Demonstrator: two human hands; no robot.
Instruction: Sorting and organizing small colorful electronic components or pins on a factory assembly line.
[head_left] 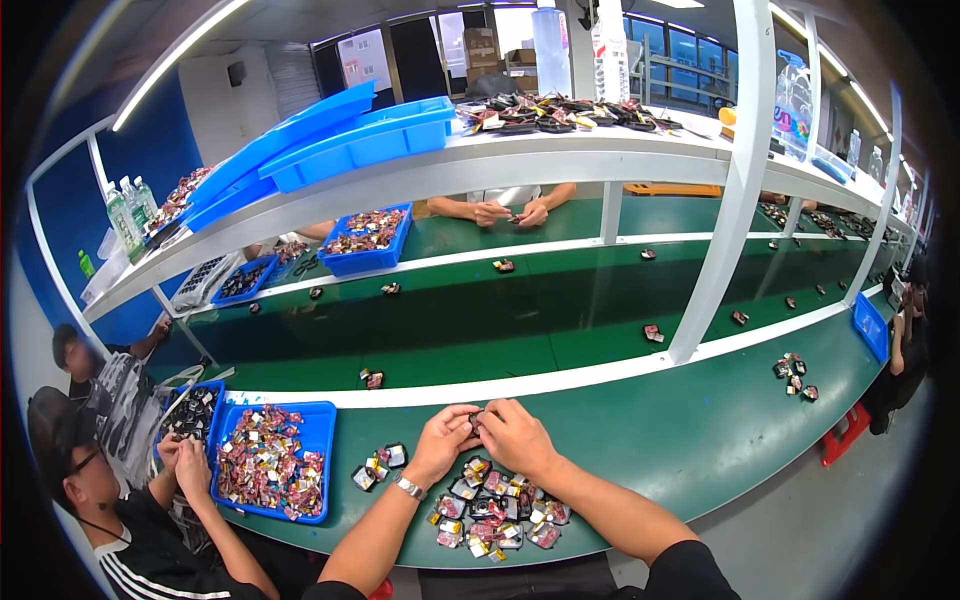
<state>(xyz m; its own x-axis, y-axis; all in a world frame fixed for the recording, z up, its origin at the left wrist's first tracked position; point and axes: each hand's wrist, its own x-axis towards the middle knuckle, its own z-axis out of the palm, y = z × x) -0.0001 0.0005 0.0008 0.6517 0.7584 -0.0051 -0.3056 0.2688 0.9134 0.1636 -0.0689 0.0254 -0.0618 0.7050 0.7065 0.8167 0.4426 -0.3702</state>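
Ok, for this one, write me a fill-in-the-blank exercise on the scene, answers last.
The person's bare left hand and bare right hand meet around one small dark part above a long, smooth worktop coloured ____.
The silver metal wristband is on the person's ____ wrist.
The rectangular plastic tray holding small red-and-white parts is coloured ____.
The nearest white metal post stands to the ____ of both hands.

green; left; blue; right

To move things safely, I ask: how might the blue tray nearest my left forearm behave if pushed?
The blue tray will probably slide rather than tip: it looks wide and low. It may feel heavy, being filled with small parts. These could shift, as they lie in a loose heap.
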